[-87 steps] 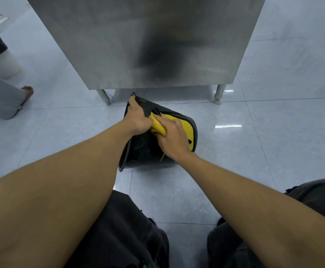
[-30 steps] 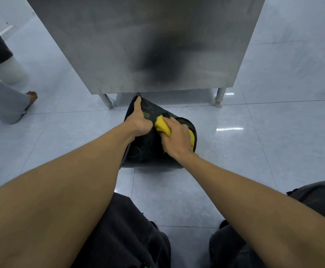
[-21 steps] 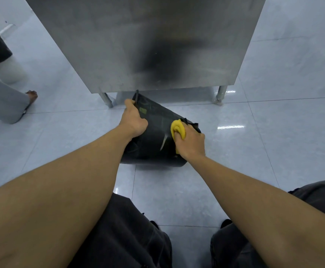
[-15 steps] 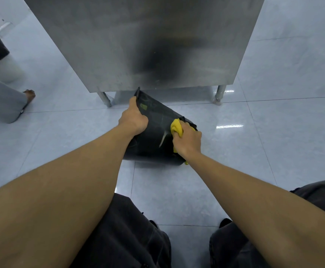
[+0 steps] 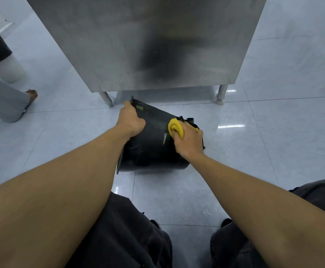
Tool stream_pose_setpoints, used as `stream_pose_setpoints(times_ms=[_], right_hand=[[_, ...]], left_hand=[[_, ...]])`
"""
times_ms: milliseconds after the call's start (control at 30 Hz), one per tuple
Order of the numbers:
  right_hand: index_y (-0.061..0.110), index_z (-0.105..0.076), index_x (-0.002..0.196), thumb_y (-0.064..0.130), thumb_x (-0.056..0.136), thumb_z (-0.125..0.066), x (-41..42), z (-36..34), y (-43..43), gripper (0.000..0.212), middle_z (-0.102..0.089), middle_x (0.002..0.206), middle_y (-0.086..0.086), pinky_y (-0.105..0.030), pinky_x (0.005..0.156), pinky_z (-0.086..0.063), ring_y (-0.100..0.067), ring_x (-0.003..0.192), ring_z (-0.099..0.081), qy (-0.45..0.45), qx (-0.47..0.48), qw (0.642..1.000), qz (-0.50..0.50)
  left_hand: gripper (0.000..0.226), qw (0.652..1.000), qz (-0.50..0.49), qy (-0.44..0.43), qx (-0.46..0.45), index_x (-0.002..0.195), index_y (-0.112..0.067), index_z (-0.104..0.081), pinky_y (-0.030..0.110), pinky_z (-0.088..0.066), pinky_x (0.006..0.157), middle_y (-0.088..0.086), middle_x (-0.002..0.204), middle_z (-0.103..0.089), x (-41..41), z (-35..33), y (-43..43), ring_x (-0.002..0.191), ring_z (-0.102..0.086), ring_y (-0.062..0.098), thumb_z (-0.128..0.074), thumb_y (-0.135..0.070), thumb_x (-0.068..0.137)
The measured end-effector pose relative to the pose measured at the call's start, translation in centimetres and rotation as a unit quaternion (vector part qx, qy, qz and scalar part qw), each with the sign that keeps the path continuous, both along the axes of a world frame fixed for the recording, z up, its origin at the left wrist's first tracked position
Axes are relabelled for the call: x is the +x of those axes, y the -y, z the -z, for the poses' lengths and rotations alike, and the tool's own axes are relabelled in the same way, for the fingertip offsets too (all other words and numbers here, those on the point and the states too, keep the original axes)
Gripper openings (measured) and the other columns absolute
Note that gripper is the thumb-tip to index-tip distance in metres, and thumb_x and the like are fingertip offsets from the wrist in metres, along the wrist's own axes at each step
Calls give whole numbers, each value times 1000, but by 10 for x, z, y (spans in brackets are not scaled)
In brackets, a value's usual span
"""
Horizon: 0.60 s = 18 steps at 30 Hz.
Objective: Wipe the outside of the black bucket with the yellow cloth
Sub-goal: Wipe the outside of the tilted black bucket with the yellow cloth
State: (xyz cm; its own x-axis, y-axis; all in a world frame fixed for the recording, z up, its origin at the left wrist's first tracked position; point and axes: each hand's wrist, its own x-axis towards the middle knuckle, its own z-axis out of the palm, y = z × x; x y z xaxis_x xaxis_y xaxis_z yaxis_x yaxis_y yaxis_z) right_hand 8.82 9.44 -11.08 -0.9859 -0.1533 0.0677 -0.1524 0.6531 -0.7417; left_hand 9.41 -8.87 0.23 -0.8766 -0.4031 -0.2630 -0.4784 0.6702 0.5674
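A black bucket lies on its side on the pale tiled floor, its rim to the left and its base to the right. My left hand grips the rim at the upper left. My right hand is closed around a bunched yellow cloth and presses it against the bucket's outer wall near the base end. Most of the cloth is hidden inside my fist.
A stainless steel cabinet on short legs stands right behind the bucket. At the left another person's leg and foot stand near a white bin with a black liner. My knees are at the bottom.
The bucket has rolled so its dark outer wall faces up. My right hand with the cloth has slid from the middle of the wall toward the base end, then slightly back up.
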Motion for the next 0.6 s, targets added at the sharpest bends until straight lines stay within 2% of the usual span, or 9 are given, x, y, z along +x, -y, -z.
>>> stream_pose_setpoints(times_ms=[100,167,267,333,433,467,533,600], right_hand=[[27,-62,101,23,97,-47,-6,6,-1,16,-66,105,5,-37,99,-29,-21,102,-59,50,1,998,42],[24,-66,98,19,92,-50,-7,6,5,17,-68,102,1,-39,97,-35,-24,98,-61,39,-7,998,54],[21,-67,125,24,88,-55,-2,-6,23,39,-67,121,-4,-41,100,-42,-26,111,-58,-24,-34,999,-19],[22,-63,134,24,88,-62,5,-20,35,47,-62,130,-5,-36,100,-43,-23,115,-54,-45,-90,991,-90],[21,-61,137,27,87,-66,9,-20,34,51,-60,133,-4,-33,103,-41,-23,120,-53,-65,-106,983,-133],[22,-61,137,28,86,-67,10,-13,29,52,-59,135,-4,-33,106,-38,-24,123,-52,-71,-82,986,-124],[25,-60,138,29,86,-68,11,5,15,53,-54,139,-5,-38,109,-38,-28,126,-49,-60,-36,995,-69],[26,-57,141,30,90,-66,11,18,2,52,-51,142,-7,-41,109,-39,-31,127,-46,-18,-20,1000,-5]], left_hand=[[81,999,20,34,-5,157,-14,-11,43,-51,98,16,135,-50,0,-1,-3,120,-52,36,-54,-5,89],[88,999,29,42,-7,159,-20,-2,44,-50,101,16,142,-48,0,-3,-8,124,-51,36,-54,-6,90],[90,999,19,38,3,160,-16,5,41,-47,105,18,153,-38,-2,-4,-17,134,-45,37,-54,-7,92],[90,999,3,31,21,159,-12,4,39,-46,105,19,151,-38,-4,-5,-20,134,-44,36,-56,-8,92],[77,999,-23,17,37,153,-2,-9,29,-43,87,13,133,-43,-5,-5,-18,119,-49,29,-55,-4,91],[71,999,-27,8,34,149,0,-15,28,-41,84,11,123,-41,-4,-6,-16,111,-48,26,-55,-3,91],[60,1000,-25,-5,17,140,0,-25,30,-44,83,14,119,-42,-6,-5,-10,108,-48,26,-56,0,89],[66,1000,-12,10,14,145,-4,-20,37,-50,89,16,122,-45,-5,-4,-7,113,-51,30,-55,1,89]])
